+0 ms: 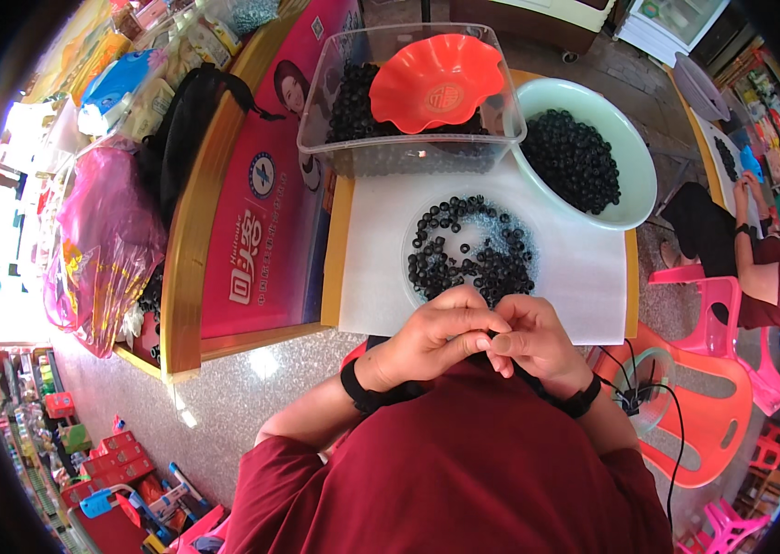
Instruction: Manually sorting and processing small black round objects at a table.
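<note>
My left hand (438,338) and my right hand (540,343) meet fingertip to fingertip in front of my chest, at the near edge of the table. Pinched between them is a small black piece (492,334), mostly hidden by the fingers. Just beyond lies a shallow clear round tray (406,263) with many loose black ring-like pieces (434,270) and a scatter of tiny clear bluish bits (512,235). Both wrists wear black bands.
Behind the tray stand a clear plastic box (316,146) of black pieces, a red scalloped dish (450,69) in it, and a pale green basin (637,198) of black pieces. A wood-framed pink panel (242,222) rises at left. An orange chair (718,406), cables and another seated person (773,277) are right.
</note>
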Available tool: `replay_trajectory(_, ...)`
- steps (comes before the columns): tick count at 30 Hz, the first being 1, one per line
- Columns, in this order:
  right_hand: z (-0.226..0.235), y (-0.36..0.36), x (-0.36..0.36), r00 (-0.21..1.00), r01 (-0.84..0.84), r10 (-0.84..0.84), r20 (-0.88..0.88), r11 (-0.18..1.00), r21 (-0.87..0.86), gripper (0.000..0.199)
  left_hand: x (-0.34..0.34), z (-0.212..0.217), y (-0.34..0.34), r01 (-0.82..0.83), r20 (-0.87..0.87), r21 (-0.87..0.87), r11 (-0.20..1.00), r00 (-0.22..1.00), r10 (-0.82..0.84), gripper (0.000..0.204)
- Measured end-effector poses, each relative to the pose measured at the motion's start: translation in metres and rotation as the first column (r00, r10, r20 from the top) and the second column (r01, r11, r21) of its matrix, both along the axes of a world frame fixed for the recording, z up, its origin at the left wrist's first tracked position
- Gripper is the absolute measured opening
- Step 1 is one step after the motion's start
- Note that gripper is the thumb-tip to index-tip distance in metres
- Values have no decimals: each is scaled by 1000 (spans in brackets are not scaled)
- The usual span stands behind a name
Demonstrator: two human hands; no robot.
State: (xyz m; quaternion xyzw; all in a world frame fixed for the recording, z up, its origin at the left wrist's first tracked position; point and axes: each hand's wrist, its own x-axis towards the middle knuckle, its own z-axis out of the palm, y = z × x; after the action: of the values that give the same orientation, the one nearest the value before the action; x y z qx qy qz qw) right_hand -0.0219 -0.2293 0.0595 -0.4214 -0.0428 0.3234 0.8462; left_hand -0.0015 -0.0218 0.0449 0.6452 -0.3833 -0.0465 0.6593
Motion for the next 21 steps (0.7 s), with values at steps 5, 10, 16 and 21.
replay_trajectory(5, 20, -14, 27, 983, 136, -77, 164, 914, -383, 20, 0, 0, -1, -151, -96, 62, 987, 983, 157, 24)
replay_trajectory(10, 24, -43, 94, 507, 845, -125, 853, 270, -462, 39, -1, -13, 11, -272, -202, 141, 952, 933, 297, 26)
replay_trajectory(16, -7, -10, 114, 532, 673, 416, 737, 320, -667, 13, -3, -27, 23, -271, -294, 275, 923, 890, 349, 21)
replay_trajectory(21, -55, 34, 134, 416, 620, 629, 656, 332, -711, 10, -3, -26, 28, -255, -347, 277, 926, 873, 344, 21)
